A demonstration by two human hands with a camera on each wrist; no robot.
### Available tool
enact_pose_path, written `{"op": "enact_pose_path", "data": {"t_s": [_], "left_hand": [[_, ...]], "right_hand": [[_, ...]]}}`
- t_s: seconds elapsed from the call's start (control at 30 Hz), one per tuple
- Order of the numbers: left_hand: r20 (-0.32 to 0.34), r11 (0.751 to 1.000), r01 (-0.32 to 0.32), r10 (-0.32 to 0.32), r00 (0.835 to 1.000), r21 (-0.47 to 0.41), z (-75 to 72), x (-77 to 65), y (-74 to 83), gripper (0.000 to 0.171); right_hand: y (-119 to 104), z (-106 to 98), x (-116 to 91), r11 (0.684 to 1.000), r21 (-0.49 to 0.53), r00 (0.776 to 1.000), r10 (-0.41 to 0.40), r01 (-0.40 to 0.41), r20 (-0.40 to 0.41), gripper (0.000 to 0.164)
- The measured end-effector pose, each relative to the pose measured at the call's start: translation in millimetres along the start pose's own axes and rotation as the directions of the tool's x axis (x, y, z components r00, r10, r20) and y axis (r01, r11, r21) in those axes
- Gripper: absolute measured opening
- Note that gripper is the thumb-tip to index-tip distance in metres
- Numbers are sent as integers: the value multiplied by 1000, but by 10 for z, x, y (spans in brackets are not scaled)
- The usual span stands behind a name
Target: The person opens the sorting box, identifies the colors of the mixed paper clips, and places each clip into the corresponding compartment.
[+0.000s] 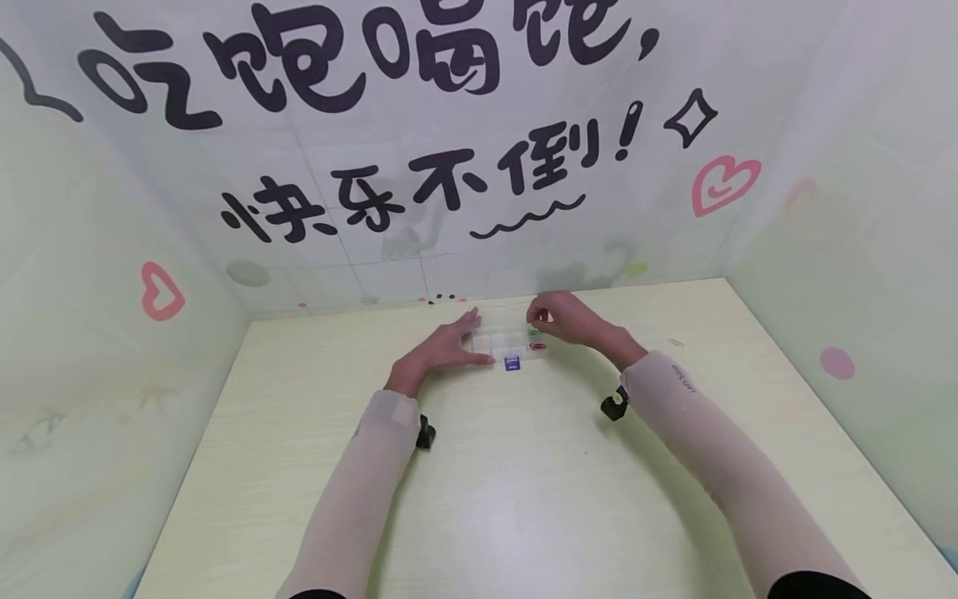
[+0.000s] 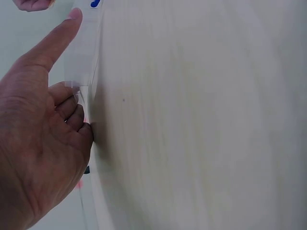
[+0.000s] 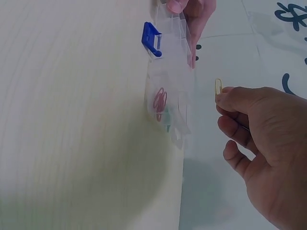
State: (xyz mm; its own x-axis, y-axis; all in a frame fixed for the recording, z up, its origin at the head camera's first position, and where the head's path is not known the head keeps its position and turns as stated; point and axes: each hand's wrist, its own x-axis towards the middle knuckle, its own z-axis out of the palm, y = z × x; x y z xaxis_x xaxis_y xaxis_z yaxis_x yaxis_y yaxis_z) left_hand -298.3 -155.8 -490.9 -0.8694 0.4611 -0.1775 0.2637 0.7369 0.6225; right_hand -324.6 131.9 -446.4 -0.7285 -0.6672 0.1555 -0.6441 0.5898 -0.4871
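Note:
A clear plastic compartment box (image 1: 500,339) sits at the far side of the table, with a blue latch (image 3: 147,38) on its near side. My left hand (image 1: 445,345) grips the box's left end, the thumb along the near edge and the fingers behind. Between the thumb and index finger of my right hand (image 3: 268,124) is a yellow paper clip (image 3: 218,87), held up above the box's right end. Red paper clips (image 3: 160,103) and something green (image 3: 167,120), probably paper clips, lie in compartments at that end.
One loose paper clip (image 1: 676,343) lies on the pale wooden table (image 1: 509,499), right of my right wrist. A printed curtain (image 1: 419,274) stands close behind the box, and curtains also hang at both sides.

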Motion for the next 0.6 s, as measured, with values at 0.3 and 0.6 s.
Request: {"op": "enact_pose_path", "data": {"t_s": [0.3,0.6], "left_hand": [[5,1000,-5,5,1000,-1,21,25,-40,108],[1,1000,-3,3,1000,-7,15,28,-44,107]], "right_hand": [[-2,148,78,999,11,999,45,-45,18,9],[-3,227,138,996,30,996,80,-81,26,11]]}}
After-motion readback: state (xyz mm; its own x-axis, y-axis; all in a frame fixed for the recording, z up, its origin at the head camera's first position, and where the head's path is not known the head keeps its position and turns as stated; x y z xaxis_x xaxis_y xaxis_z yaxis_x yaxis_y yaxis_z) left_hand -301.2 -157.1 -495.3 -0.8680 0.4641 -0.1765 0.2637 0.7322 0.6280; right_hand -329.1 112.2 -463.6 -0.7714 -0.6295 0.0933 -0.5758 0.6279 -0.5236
